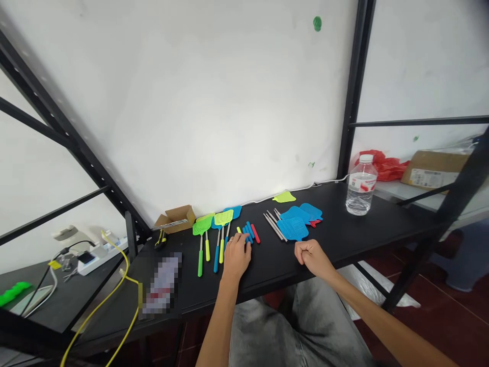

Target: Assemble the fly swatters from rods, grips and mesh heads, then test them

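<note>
The left hand lay palm down on the black desk, its fingers slightly spread at the near end of the loose handles; whether they gripped one was hard to tell. The right hand was curled shut at the desk's front edge, near the blue swatter heads. Assembled swatters lay left of the left hand.

Colourful swatters, loose grips, metal rods and mesh heads on black tabletop
</note>
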`<state>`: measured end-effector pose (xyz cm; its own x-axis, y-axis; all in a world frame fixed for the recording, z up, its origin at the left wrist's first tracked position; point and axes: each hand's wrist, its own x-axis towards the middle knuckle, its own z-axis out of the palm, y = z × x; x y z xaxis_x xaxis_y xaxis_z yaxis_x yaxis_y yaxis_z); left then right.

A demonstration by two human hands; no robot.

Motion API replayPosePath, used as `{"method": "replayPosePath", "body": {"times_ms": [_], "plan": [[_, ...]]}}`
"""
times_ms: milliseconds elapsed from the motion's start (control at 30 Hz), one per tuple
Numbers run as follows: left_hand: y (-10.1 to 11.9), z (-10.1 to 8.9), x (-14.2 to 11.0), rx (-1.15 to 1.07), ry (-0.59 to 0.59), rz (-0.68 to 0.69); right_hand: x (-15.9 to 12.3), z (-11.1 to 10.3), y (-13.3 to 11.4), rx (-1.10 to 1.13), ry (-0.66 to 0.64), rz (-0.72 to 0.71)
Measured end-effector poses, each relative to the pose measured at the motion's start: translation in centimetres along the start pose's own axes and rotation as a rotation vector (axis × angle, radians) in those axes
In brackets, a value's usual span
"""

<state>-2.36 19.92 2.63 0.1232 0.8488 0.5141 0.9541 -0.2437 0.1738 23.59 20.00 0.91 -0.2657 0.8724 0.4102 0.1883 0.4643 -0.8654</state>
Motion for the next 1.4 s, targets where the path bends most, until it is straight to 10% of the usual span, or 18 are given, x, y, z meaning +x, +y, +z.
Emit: {"method": "replayPosePath", "body": {"times_ms": [300,533,933,1133,1400], "plan": [[-0.5,0.0,-0.1,-0.143,-0.015,-0.064,3.0,1.5,-1.9,-0.56,0.063,0.002],[-0.9,0.3,0.0,-0.238,-0.019,-0.114,8.8,2.9,-3.0,-0.991,-0.115,0.266],[-1.2,0.4,0.0,-0.369,0.021,-0.142,8.7,3.1,-2.1,-0.511,-0.213,0.307],[-1.4,0.4,0.0,-0.439,0.018,-0.138,4.1,5.5,-0.9,0.364,0.006,0.343],[-2.1,0.7,0.2,-0.571,0.035,-0.2,3.5,6.1,-0.8,0.452,0.102,0.272]]}}
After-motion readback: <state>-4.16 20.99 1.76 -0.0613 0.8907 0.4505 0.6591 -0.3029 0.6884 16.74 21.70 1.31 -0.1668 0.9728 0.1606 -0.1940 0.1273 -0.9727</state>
